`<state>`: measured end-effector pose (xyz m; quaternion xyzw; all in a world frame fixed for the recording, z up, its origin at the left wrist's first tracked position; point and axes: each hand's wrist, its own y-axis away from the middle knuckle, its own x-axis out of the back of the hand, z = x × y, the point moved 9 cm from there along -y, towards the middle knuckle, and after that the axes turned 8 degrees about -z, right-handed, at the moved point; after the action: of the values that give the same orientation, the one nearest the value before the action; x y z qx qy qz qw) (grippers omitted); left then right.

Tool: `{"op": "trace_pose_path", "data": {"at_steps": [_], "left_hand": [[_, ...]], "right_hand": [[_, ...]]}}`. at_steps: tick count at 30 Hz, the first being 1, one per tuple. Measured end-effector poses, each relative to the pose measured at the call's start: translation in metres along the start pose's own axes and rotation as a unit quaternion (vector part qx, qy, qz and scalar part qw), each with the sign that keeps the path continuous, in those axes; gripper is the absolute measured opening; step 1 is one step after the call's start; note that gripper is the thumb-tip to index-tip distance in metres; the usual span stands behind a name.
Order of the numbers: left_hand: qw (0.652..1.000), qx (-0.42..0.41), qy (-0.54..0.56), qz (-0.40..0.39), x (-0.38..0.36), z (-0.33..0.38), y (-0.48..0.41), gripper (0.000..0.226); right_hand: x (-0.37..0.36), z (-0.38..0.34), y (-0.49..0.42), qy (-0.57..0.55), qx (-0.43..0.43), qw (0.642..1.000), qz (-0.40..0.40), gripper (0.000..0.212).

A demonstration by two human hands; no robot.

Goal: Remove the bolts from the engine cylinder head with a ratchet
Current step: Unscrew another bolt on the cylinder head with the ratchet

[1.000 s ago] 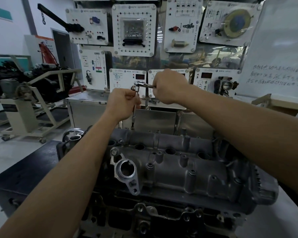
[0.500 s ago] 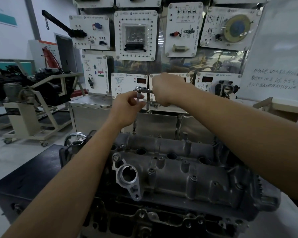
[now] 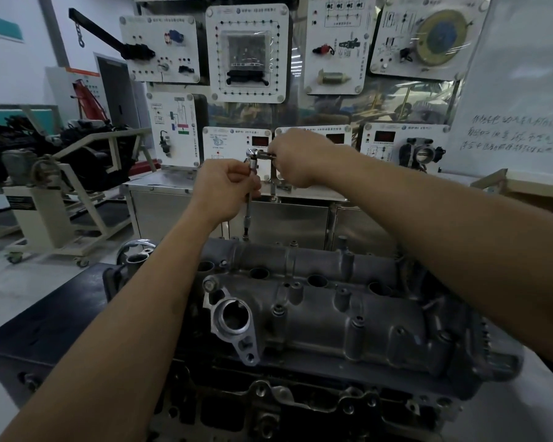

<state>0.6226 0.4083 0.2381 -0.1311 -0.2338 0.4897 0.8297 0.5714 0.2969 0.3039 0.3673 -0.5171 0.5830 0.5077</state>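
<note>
A grey cast cylinder head (image 3: 332,314) fills the lower middle, with several bolts standing along its top. A chrome ratchet (image 3: 254,153) carries a long thin extension (image 3: 247,212) that runs straight down to a bolt (image 3: 245,238) at the head's far edge. My right hand (image 3: 297,157) grips the ratchet handle, which is hidden inside the fist. Just under the ratchet's head, my left hand (image 3: 227,189) pinches the top of the extension.
Behind the engine stands a steel cabinet (image 3: 288,218) with white training panels (image 3: 249,52) above it. A second engine on a white wheeled stand (image 3: 55,199) is at the left. A whiteboard (image 3: 521,90) leans at the right. A dark bench top (image 3: 61,320) carries the engine.
My right hand has swung the ratchet handle a little, staying to the right of the extension. My left hand has kept its hold on the extension. The camera has shifted slightly.
</note>
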Motion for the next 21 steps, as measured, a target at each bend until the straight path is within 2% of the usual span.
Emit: {"op": "trace_pose_path", "data": {"at_steps": [2, 4, 6, 8, 10, 14, 16, 19, 21], "left_hand": [[1.000, 0.007, -0.016, 0.022, 0.004, 0.000, 0.000, 0.015], [0.994, -0.013, -0.091, 0.054, 0.009, 0.006, 0.002, 0.020], [0.981, -0.037, -0.168, 0.095, 0.014, 0.014, 0.005, 0.030], [0.975, -0.059, -0.184, 0.108, 0.016, 0.018, 0.008, 0.032], [0.980, -0.068, -0.164, 0.095, 0.014, 0.020, 0.010, 0.033], [0.995, -0.040, -0.088, 0.038, 0.001, 0.014, 0.006, 0.011], [0.999, -0.029, -0.030, 0.004, -0.006, 0.011, 0.004, 0.012], [0.999, -0.024, 0.002, -0.044, -0.015, 0.009, 0.002, 0.017], [0.998, -0.021, 0.011, -0.057, -0.018, 0.008, 0.001, 0.018]], "right_hand": [[0.016, -0.002, 0.010, 0.011, 0.009, 1.000, -0.007, 0.022], [0.025, -0.010, 0.022, -0.027, 0.029, 0.998, -0.052, 0.044], [0.030, -0.023, 0.031, -0.066, 0.040, 0.994, -0.072, 0.054], [0.031, -0.034, 0.034, -0.101, 0.047, 0.991, -0.077, 0.048], [0.032, -0.039, 0.033, -0.070, 0.052, 0.993, -0.073, 0.042], [0.047, -0.024, 0.030, 0.019, 0.012, 0.999, 0.027, 0.038], [0.043, -0.012, 0.024, 0.046, -0.006, 0.997, 0.055, 0.036], [0.025, 0.002, 0.010, 0.015, -0.006, 0.999, 0.035, 0.015], [0.010, 0.009, 0.000, -0.052, 0.012, 0.998, 0.025, 0.032]]}}
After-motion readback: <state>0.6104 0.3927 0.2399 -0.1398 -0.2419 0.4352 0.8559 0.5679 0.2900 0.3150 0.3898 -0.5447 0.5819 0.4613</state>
